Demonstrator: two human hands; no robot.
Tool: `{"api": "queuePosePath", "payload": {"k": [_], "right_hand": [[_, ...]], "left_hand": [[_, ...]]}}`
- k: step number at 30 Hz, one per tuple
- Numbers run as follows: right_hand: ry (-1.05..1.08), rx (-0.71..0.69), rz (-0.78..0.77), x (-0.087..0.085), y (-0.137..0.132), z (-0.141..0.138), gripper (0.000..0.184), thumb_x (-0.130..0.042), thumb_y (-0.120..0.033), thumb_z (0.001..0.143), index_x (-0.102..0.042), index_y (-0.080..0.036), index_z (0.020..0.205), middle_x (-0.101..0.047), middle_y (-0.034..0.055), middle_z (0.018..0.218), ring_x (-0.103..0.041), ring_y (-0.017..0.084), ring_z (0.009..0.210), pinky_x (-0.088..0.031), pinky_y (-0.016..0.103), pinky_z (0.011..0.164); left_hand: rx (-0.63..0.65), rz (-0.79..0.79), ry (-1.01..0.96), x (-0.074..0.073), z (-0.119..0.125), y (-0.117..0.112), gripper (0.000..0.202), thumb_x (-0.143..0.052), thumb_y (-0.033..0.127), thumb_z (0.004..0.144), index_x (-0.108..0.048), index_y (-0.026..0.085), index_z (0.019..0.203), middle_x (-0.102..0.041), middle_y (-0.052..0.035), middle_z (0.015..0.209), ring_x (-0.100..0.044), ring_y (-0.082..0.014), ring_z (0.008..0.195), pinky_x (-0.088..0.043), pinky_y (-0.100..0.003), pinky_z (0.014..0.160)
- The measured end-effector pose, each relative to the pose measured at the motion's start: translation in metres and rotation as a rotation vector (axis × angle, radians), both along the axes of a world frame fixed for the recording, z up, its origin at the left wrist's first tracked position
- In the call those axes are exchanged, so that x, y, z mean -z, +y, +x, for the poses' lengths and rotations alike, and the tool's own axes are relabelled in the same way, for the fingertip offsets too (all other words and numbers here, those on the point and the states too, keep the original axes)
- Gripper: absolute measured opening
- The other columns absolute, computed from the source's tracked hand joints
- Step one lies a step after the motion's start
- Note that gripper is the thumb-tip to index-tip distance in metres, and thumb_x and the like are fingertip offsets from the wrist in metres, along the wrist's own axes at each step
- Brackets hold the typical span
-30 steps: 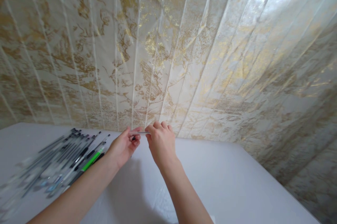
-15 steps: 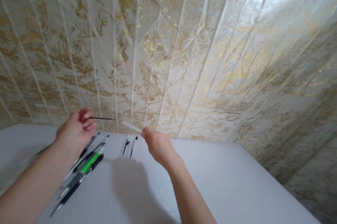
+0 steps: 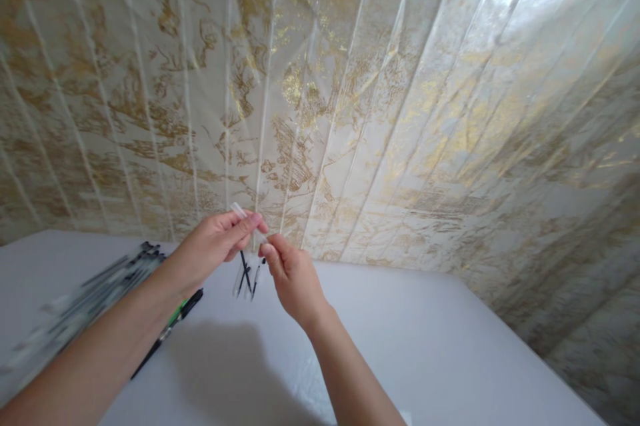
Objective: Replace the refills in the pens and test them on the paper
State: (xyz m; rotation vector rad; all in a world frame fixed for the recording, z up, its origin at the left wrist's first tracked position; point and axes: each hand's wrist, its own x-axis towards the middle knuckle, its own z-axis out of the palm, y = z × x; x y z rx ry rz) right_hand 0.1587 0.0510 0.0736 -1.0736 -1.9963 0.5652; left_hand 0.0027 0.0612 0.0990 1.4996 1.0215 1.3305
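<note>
A clear plastic tube (image 3: pixel 239 210), like a pen barrel or sleeve, slants between my two hands above the far part of the table. My right hand (image 3: pixel 295 279) is closed on its lower end. My left hand (image 3: pixel 215 246) pinches near the upper part of the tube, its thumb against it. A thin black pen refill (image 3: pixel 244 266) points down from the left fingers. Whether its upper end is inside the tube is hidden. Just below the hands lie small clear pieces with black parts (image 3: pixel 255 279) on the table.
Many pens or refills (image 3: pixel 120 273) lie bundled at the left, partly behind my left forearm. A black pen with a green part (image 3: pixel 189 305) rests beside that arm. The white table (image 3: pixel 400 333) ends at a wall covered with gold-patterned sheeting (image 3: pixel 310 113).
My left hand has moved right, bringing the black refill to the tube; the refill now points down instead of sideways. My right hand has stayed nearly in place.
</note>
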Motion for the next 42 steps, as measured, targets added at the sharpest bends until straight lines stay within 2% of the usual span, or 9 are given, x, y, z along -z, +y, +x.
{"api": "queuePosePath", "payload": {"k": [6,12,14,18,26,32,34,37,42], "right_hand": [[0.142,-0.031,-0.058,0.001,0.002,0.000,0.035,-0.035,-0.047,0.093,-0.054,-0.022,0.076,-0.041,-0.0041,0.058,-0.039,0.012,0.055,-0.029,0.023,0.057],[0.338,-0.526,-0.486,-0.020,-0.009,0.008,0.025,-0.041,-0.042,0.089,-0.052,-0.020,0.085,-0.045,-0.0028,0.068,-0.040,0.009,0.058,-0.037,0.023,0.059],[0.456,-0.581,-0.583,-0.022,-0.012,0.004,0.022,-0.044,-0.042,0.088,-0.050,-0.020,0.086,-0.038,-0.0050,0.065,-0.032,0.008,0.052,-0.033,0.021,0.052],[0.534,-0.492,-0.544,-0.014,-0.014,-0.008,0.022,-0.041,-0.043,0.090,-0.046,-0.022,0.084,-0.031,-0.0076,0.060,-0.019,0.006,0.044,-0.019,0.019,0.042],[0.162,-0.030,0.046,-0.011,-0.013,-0.011,0.031,-0.034,-0.040,0.095,-0.056,-0.020,0.086,-0.041,-0.0046,0.059,-0.038,0.009,0.052,-0.029,0.020,0.053],[-0.137,0.156,0.134,-0.029,-0.015,0.004,0.035,-0.038,-0.046,0.094,-0.064,-0.022,0.088,-0.046,-0.0041,0.057,-0.041,0.009,0.052,-0.027,0.021,0.053],[-0.095,0.118,0.150,-0.032,-0.014,0.011,0.036,-0.042,-0.047,0.092,-0.066,-0.021,0.084,-0.051,-0.0031,0.061,-0.045,0.010,0.057,-0.029,0.020,0.056],[0.000,0.036,0.133,-0.031,-0.010,0.013,0.028,-0.051,-0.043,0.089,-0.067,-0.021,0.085,-0.056,-0.0027,0.068,-0.046,0.009,0.061,-0.032,0.020,0.059],[-0.013,-0.003,-0.115,-0.008,0.010,0.009,0.018,-0.057,-0.033,0.083,-0.063,-0.017,0.078,-0.058,-0.0035,0.062,-0.048,0.008,0.055,-0.033,0.019,0.054]], "left_hand": [[-0.086,0.109,0.076,0.002,0.006,-0.001,0.037,-0.053,0.054,0.081,-0.064,0.019,0.075,-0.031,0.0070,0.050,-0.024,-0.0098,0.045,-0.021,-0.020,0.042],[0.181,-0.032,0.126,-0.004,-0.015,-0.002,0.033,-0.057,0.051,0.078,-0.066,0.019,0.075,-0.045,0.0015,0.053,-0.035,-0.0126,0.048,-0.025,-0.021,0.043],[0.225,-0.075,0.151,-0.007,-0.021,-0.003,0.032,-0.057,0.051,0.078,-0.066,0.020,0.075,-0.049,-0.0006,0.057,-0.037,-0.0131,0.051,-0.027,-0.021,0.044],[0.156,-0.017,0.157,-0.011,-0.022,-0.009,0.036,-0.056,0.054,0.078,-0.066,0.019,0.074,-0.042,0.0025,0.053,-0.028,-0.0110,0.048,-0.025,-0.020,0.042],[-0.023,0.111,0.112,-0.008,0.008,-0.015,0.036,-0.050,0.053,0.084,-0.060,0.019,0.076,-0.035,0.0063,0.055,-0.031,-0.0096,0.050,-0.028,-0.019,0.046],[-0.472,0.182,0.044,-0.025,-0.017,-0.013,0.036,-0.055,0.054,0.080,-0.062,0.019,0.075,-0.033,0.0069,0.051,-0.027,-0.0084,0.046,-0.023,-0.019,0.043],[-0.435,0.077,0.062,-0.027,-0.023,-0.011,0.037,-0.059,0.055,0.075,-0.062,0.018,0.071,-0.030,0.0077,0.048,-0.024,-0.0077,0.044,-0.020,-0.019,0.041],[-0.218,-0.046,0.182,-0.018,-0.015,-0.009,0.038,-0.059,0.055,0.074,-0.063,0.017,0.074,-0.030,0.0080,0.049,-0.024,-0.0071,0.044,-0.018,-0.019,0.041],[-0.017,-0.107,0.226,0.009,0.011,0.000,0.038,-0.056,0.055,0.074,-0.052,0.017,0.068,-0.032,0.0081,0.052,-0.025,-0.0071,0.046,-0.019,-0.019,0.042]]}}
